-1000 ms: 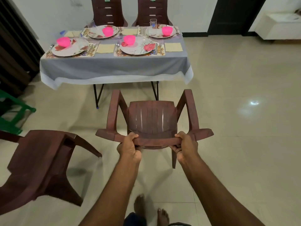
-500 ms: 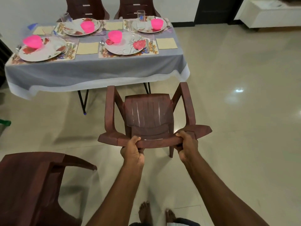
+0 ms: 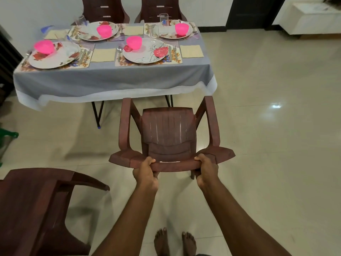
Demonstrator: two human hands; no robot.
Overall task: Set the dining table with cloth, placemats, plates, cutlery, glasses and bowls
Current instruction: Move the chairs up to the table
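Note:
A brown plastic armchair [image 3: 168, 133] stands in front of me, facing the table. My left hand [image 3: 145, 173] and my right hand [image 3: 206, 169] both grip the top edge of its backrest. Ahead, the table wears a grey cloth [image 3: 110, 80] with a white border. On it lie floral placemats, several flowered plates [image 3: 147, 52] each bearing a pink bowl [image 3: 134, 42], cutlery beside the plates, and clear glasses [image 3: 164, 20]. Yellow mats [image 3: 191, 51] lie between the settings.
A second brown chair [image 3: 36, 204] stands at my lower left. Two more brown chairs [image 3: 105, 8] sit behind the table against the wall. A green object [image 3: 9, 134] is at the left edge, a white cabinet [image 3: 311, 17] at the far right. My bare feet [image 3: 174, 241] stand on glossy tiles.
I have stepped toward the table with the chair held in both hands; the table now looks nearer and the second chair has slid lower left in view.

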